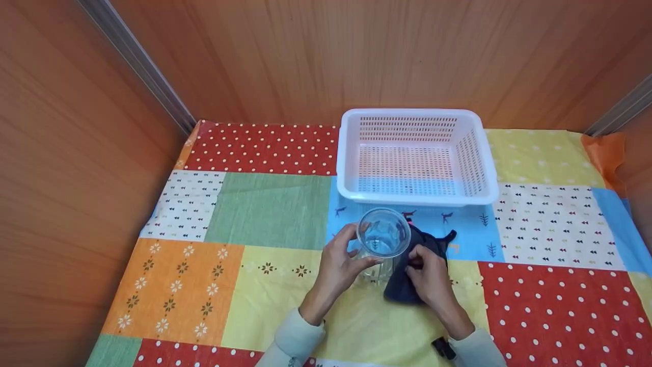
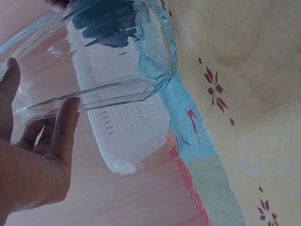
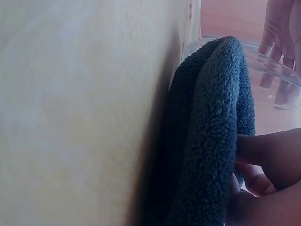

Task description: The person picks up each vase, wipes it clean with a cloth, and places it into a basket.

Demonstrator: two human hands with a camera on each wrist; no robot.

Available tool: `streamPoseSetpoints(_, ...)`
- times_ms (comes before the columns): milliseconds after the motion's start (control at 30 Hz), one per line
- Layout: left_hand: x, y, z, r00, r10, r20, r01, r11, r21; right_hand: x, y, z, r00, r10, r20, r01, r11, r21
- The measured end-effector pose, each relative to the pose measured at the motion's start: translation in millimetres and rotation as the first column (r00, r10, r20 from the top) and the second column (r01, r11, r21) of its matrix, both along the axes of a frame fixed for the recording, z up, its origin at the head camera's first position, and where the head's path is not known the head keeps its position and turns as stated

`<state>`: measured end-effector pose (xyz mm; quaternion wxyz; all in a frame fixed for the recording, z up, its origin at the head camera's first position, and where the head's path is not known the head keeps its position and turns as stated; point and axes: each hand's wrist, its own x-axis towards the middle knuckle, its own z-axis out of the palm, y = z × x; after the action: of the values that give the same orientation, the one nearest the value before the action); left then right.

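A clear glass [image 1: 383, 244], shaped like a tumbler, is tilted with its round mouth toward the head camera. My left hand [image 1: 338, 260] grips it by the side, thumb and fingers around the wall. Through the left wrist view the glass [image 2: 122, 87] looks see-through, with the dark cloth behind it. Just right of it, my right hand [image 1: 430, 275] pinches a dark blue-grey towel [image 1: 400, 293]. The right wrist view shows this towel [image 3: 207, 127] as thick, fluffy and folded, standing up from the tablecloth. Some right fingertips are hidden behind the cloth.
A white plastic basket [image 1: 417, 200] with slotted walls stands beyond the hands, near the wooden back wall [image 1: 305, 61]. A patchwork tablecloth [image 1: 275, 204] covers the table. Wooden panels rise at left and right. A small black object [image 1: 443, 348] sits beside the right sleeve.
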<state>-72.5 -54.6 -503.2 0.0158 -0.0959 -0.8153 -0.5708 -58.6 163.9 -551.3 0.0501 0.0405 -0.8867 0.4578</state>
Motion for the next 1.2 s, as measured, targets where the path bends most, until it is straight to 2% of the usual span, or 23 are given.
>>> streamPoseSetpoints(267, 0.0, 0.9, 0.6, 1.000, 0.002, 0.026, -0.002, 1.000, 0.000, 1.2, -2, 1.0, 0.999, -0.027, 0.035, 0.029, 0.998, -0.054)
streamPoseSetpoints(433, 0.4, 0.3, 0.4, 1.000, 0.003, 0.014, -0.003, 1.000, 0.000, 3.1, -4, 6.0, 0.998, -0.044, 0.052, 0.048, 0.996, -0.074)
streamPoseSetpoints(733, 0.1, 0.2, 1.9, 1.000, -0.004, 0.018, 0.005, 1.000, -0.019, 5.0, -8, 28.5, 0.998, -0.053, 0.021, 0.055, 0.987, -0.152)
streamPoseSetpoints(833, -0.5, 0.0, 1.3, 1.000, 0.002, -0.005, -0.002, 1.000, -0.022, 5.9, -10, 36.5, 0.998, -0.058, 0.000, 0.057, 0.982, -0.177)
streamPoseSetpoints(1067, -0.5, -0.2, 0.7, 1.000, 0.005, -0.013, -0.005, 1.000, -0.019, 7.8, -13, 58.5, 0.997, -0.055, -0.061, 0.036, 0.961, -0.275)
streamPoseSetpoints(1200, -0.1, -0.6, 1.4, 1.000, -0.002, -0.005, 0.002, 1.000, -0.022, 8.7, -14, 62.4, 0.996, -0.058, -0.064, 0.037, 0.957, -0.288)
